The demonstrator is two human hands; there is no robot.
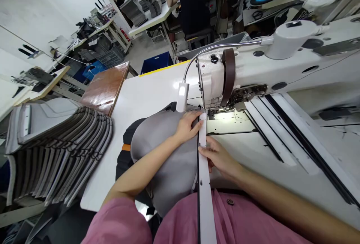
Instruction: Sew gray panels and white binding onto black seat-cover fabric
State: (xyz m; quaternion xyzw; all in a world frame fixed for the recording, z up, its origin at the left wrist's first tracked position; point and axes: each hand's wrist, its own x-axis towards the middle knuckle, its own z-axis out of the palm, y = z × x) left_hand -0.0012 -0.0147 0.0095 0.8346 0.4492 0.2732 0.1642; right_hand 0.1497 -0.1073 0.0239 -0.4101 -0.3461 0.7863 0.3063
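A long white strip with a black edge (204, 184) runs from the sewing machine (253, 68) down over the pink shirt. My left hand (189, 126) lies on grey fabric (168, 161), its thumb and fingertips pressing the strip's upper end beside the needle area. Lower down, my right hand (218, 154) pinches the same strip between thumb and fingers. The grey fabric spreads left of the strip, with black pieces (135, 129) under its left side. A small lit lamp (182, 96) on a bendy neck hangs just above my left hand.
Several stacked grey padded pieces (62, 150) stand at the left. More white and black strips (281, 135) lie right of the needle area. A brown board (107, 86) adjoins the white table (157, 86). Behind it are a blue crate (156, 63) and a person in dark clothes (192, 4).
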